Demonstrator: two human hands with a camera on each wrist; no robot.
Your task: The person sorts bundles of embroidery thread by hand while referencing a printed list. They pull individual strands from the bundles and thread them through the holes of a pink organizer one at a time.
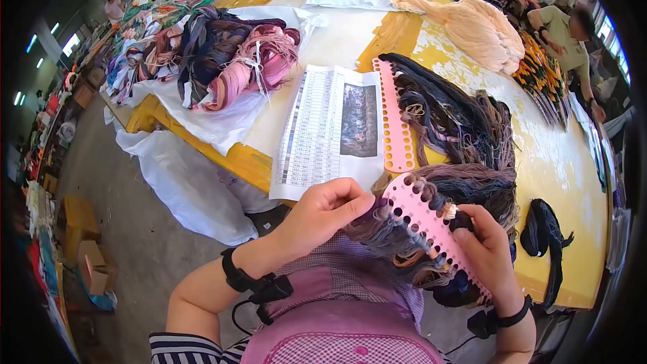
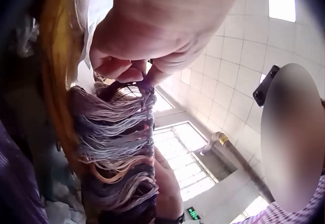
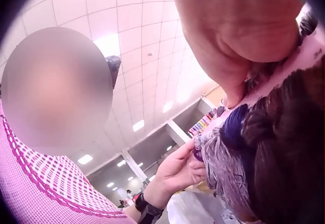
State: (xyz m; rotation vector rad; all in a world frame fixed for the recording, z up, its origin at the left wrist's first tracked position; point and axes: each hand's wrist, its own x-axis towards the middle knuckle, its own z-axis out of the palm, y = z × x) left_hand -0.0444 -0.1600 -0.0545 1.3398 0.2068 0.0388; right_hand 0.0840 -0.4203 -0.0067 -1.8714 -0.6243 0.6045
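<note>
A pink punched thread card point(image 1: 423, 221) is held up at a tilt, skeins of embroidery thread point(image 2: 114, 138) looped through the holes along its edges. My right hand point(image 1: 490, 251) grips its right edge, thumb on the front face. At the upper left corner, my left hand point(image 1: 330, 210) pinches dark purple thread point(image 2: 144, 82) between thumb and fingers. The hanging threads run through grey, blue, orange and brown. Beyond it a second pink card point(image 1: 392, 121) lies on the table, dark skeins point(image 1: 451, 111) spreading from its right side. A printed colour chart point(image 1: 310, 128) lies to its left.
Bundles of pink and dark thread point(image 1: 253, 61) lie on white plastic at the left. A peach hank point(image 1: 478, 30) sits at the back right, a black skein point(image 1: 539, 229) at the right. Another person point(image 1: 569, 40) stands across the yellow table point(image 1: 573, 276).
</note>
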